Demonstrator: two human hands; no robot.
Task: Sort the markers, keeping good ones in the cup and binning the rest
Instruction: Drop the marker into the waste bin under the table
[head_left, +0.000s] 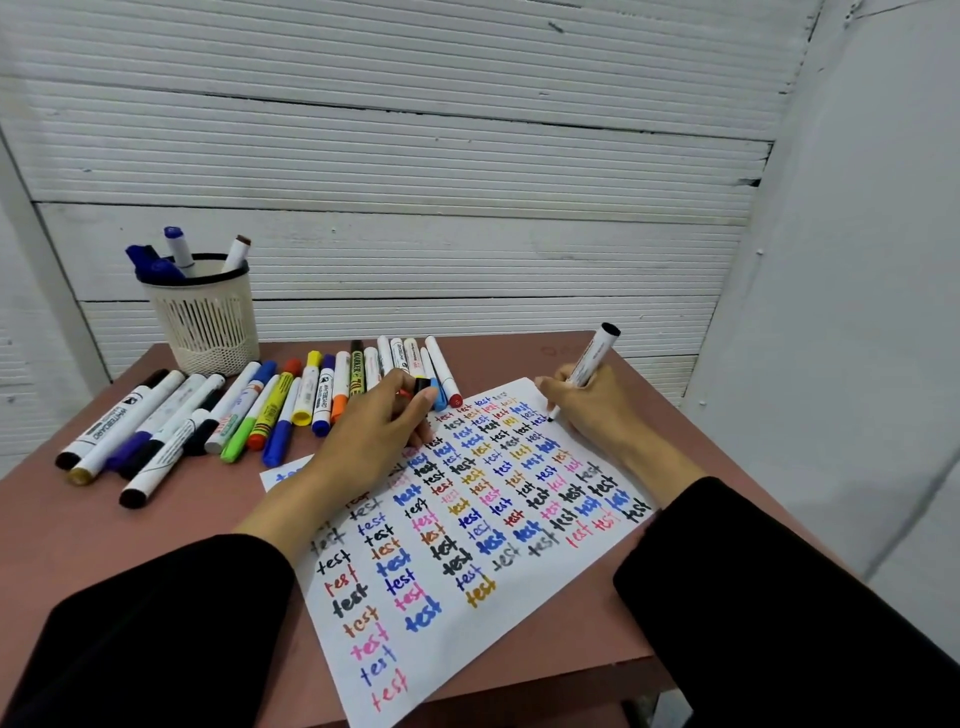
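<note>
My right hand grips a white marker with a black end, its black tip touching the far right corner of the test sheet. My left hand rests on the sheet's far left part and pinches a black cap between thumb and fingers. A white mesh cup at the back left holds three markers, two blue and one brown. A long row of capped markers of many colours lies across the table from the left edge to behind my left hand.
The sheet is covered with the word "test" in many colours. A second paper peeks out under it at the left. The brown table ends close at the front and right. A white ribbed wall stands behind.
</note>
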